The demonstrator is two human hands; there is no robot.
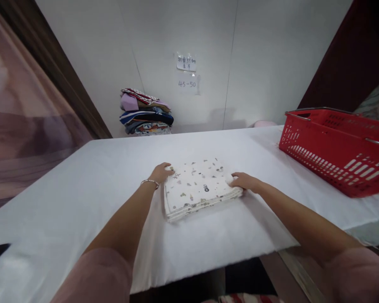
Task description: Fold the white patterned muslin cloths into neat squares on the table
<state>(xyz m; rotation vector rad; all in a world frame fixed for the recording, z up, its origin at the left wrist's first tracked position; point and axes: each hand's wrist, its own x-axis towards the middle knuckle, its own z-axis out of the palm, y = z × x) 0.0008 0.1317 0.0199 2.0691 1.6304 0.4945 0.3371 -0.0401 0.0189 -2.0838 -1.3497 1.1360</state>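
Observation:
A folded white cloth with small grey and brown prints lies in several layers on the white-covered table. My left hand, with a bracelet at the wrist, grips the cloth's far left edge. On the opposite side, my right hand pinches the right edge, thumb on top. The fingers beneath the cloth are partly hidden on both sides.
At the right edge stands a red plastic basket with metal handles. Beyond the table's far left rises a stack of folded fabrics. Two paper signs hang on the white wall. Pinkish curtains hang at left.

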